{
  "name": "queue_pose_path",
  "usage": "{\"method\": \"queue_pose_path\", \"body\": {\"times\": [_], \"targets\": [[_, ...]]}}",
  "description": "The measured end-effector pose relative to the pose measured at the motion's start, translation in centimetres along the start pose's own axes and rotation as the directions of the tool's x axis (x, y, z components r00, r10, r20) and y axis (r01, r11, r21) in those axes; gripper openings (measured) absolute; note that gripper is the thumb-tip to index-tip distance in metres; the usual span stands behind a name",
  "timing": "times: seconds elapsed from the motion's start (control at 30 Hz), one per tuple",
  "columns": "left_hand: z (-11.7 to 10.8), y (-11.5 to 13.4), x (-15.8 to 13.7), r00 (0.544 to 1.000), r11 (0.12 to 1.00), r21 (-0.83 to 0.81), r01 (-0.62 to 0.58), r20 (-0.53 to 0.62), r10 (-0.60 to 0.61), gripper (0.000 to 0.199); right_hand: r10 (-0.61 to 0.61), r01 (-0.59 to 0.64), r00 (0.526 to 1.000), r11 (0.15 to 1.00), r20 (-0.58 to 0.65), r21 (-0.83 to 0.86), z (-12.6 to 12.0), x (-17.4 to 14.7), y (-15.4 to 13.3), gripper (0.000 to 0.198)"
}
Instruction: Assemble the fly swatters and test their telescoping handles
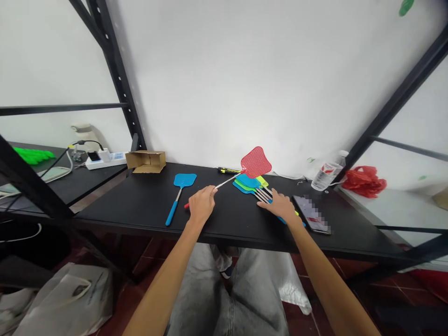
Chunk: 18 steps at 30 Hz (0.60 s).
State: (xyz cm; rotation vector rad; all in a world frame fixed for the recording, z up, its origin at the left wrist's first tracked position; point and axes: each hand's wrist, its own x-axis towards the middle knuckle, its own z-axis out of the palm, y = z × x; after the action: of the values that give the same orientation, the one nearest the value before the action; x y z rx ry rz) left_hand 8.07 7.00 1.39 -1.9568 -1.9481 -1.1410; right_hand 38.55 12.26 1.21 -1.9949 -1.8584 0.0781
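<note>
My left hand is closed around a red fly swatter; its perforated head tilts up to the right and the red handle end shows left of my wrist. On the right, my right hand rests on the metal shafts of several stacked fly swatters with blue, green and yellow heads. Its thumb and fingers spread over the shafts, and the palm hides part of the handles. A single blue fly swatter lies alone left of my left hand, head toward the wall.
A phone lies right of my right hand on the black table. Behind it stand a water bottle and a red plastic bag. An open cardboard box sits at the back left. A black-and-yellow cutter lies near the wall.
</note>
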Motion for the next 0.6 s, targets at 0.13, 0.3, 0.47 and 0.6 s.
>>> {"method": "queue_pose_path", "body": {"times": [0.13, 0.3, 0.47, 0.6], "targets": [[0.0, -0.1, 0.0, 1.0, 1.0, -0.008, -0.008, -0.022, 0.008, 0.036, -0.214, 0.212, 0.977, 0.971, -0.008, -0.112, 1.0, -0.8, -0.2, 0.064], [0.0, -0.2, 0.1, 1.0, 1.0, -0.023, -0.005, -0.015, 0.004, 0.037, -0.381, 0.38, 0.924, 0.919, 0.01, -0.104, 1.5, -0.9, -2.4, 0.053], [-0.1, -0.1, 0.1, 1.0, 1.0, -0.023, -0.005, -0.005, 0.005, 0.04, -0.492, 0.496, 0.867, 0.866, 0.077, -0.06, 2.0, 1.3, -5.1, 0.053], [0.0, -0.2, 0.1, 1.0, 1.0, -0.008, 0.004, 0.013, -0.004, 0.041, -0.546, 0.549, 0.829, 0.835, 0.118, 0.008, 2.2, 3.1, -6.3, 0.057]]}}
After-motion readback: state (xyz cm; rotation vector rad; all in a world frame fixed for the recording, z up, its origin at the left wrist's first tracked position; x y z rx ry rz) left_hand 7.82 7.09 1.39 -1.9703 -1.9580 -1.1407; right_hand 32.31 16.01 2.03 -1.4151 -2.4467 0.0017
